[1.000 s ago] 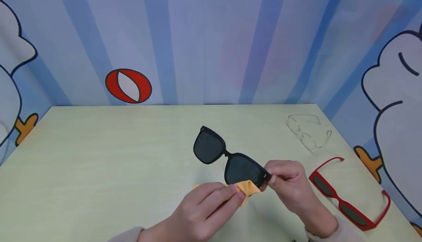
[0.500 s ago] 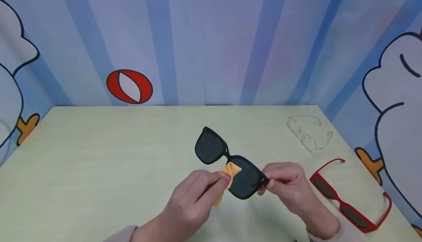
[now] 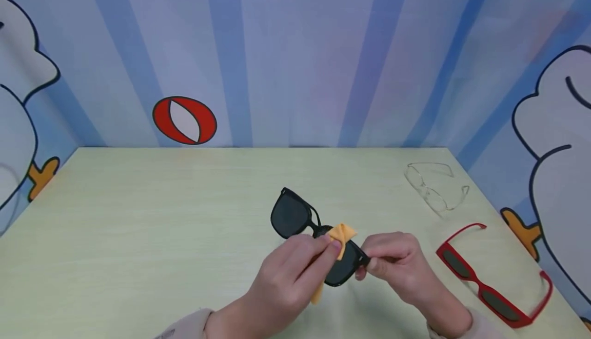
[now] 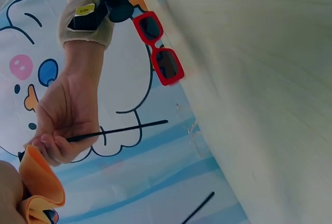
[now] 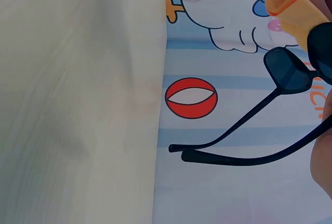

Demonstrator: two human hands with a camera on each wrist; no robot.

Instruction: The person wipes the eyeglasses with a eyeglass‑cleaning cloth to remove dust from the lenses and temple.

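Observation:
Black sunglasses [image 3: 290, 216] with dark lenses are held up over the table, tilted down to the right. My right hand [image 3: 397, 262] pinches them at the right hinge end, between thumb and fingers. In the right wrist view both temple arms of the sunglasses [image 5: 244, 159] stretch out unfolded. My left hand [image 3: 291, 282] pinches a folded yellow-orange cloth [image 3: 342, 234] against the front of the right lens, covering part of it. The cloth [image 4: 41, 182] hangs in loose folds beside the fingers in the left wrist view.
On the right side of the pale table [image 3: 138, 226] lie red sunglasses [image 3: 500, 303] with their arms unfolded. Behind them are thin clear-framed glasses [image 3: 429, 190]. A blue striped backdrop [image 3: 286, 62] with cartoon figures rises at the table's back and sides.
The cloth moved from the right lens's lower edge up and left, then rightward across the lens. The sunglasses and my right hand have shifted slightly left and down.

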